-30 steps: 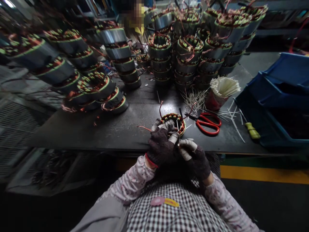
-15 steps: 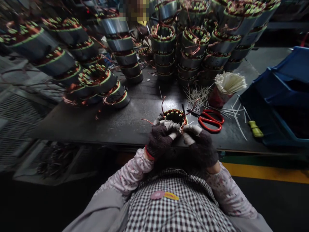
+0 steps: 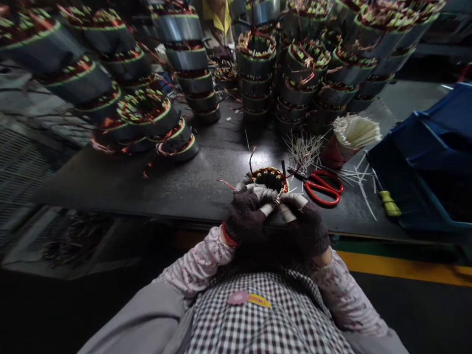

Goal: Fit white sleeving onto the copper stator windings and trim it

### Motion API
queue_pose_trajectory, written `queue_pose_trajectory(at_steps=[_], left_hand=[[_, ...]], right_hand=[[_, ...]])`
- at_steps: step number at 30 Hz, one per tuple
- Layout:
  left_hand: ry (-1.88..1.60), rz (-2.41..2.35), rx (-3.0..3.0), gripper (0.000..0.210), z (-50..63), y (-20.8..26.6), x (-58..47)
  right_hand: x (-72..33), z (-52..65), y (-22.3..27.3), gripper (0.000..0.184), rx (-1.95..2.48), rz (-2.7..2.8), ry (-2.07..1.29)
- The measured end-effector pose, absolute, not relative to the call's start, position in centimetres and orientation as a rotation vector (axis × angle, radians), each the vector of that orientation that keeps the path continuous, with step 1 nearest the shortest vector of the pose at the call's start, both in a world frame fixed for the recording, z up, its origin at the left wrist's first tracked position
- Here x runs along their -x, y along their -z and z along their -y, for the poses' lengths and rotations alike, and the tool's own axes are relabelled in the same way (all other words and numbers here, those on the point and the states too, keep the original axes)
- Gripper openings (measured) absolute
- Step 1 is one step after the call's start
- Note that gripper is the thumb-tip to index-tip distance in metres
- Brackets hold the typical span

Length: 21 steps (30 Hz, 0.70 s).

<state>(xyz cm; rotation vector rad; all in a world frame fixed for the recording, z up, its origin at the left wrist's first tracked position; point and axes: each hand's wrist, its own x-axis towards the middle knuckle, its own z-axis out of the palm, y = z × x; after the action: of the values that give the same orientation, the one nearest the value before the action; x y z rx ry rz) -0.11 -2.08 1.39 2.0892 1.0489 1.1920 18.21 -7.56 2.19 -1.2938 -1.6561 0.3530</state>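
A motor stator (image 3: 270, 173) with copper windings and pale green slot liners stands at the table's near edge. Copper lead wires stick up and out from its rim. My left hand (image 3: 247, 206), in a dark glove with wrapped fingertips, is closed on the stator's near left side. At the near right rim my right hand (image 3: 304, 216), gloved and wrapped likewise, has thumb and forefinger pinched together. Whatever lies between those fingertips is too small to make out. Just right of the stator lie red-handled scissors (image 3: 324, 188), their blades pointing toward it.
Stacks of wound stators (image 3: 256, 73) line the table's (image 3: 177, 187) back and left. Loose white strips (image 3: 302, 150) lie beside a cup (image 3: 334, 155) full of them. A screwdriver (image 3: 390, 203) rests against blue bins (image 3: 424, 162). Below left stands a crate (image 3: 75, 268).
The view has shifted slightly. Both hands stay at the stator in nearly the same pose, with only small finger movement at its near rim.
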Motion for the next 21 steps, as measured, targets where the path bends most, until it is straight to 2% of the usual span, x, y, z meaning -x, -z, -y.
queue_pose_trajectory(at_steps=[6,10,16,21], left_hand=[[-1.238,-1.065,-2.080,0.008,2.1,-1.4,-0.1],[-1.192,-1.026,-2.103,0.008,2.0,-1.6,0.2],[-1.151,-1.008,-2.103,0.010,1.9,-2.0,0.3],[-1.116,-1.093,-2.145,0.011,2.0,-2.1,-0.1]], right_hand=[[-18.2,8.0,-2.2,0.015,1.250,1.672,-0.303],[-18.3,7.4,-1.7,0.018,1.346,1.748,-0.384],[-18.6,6.6,-3.1,0.019,1.178,1.825,-0.150],[-18.6,6.9,-4.7,0.012,1.076,1.638,-0.409]])
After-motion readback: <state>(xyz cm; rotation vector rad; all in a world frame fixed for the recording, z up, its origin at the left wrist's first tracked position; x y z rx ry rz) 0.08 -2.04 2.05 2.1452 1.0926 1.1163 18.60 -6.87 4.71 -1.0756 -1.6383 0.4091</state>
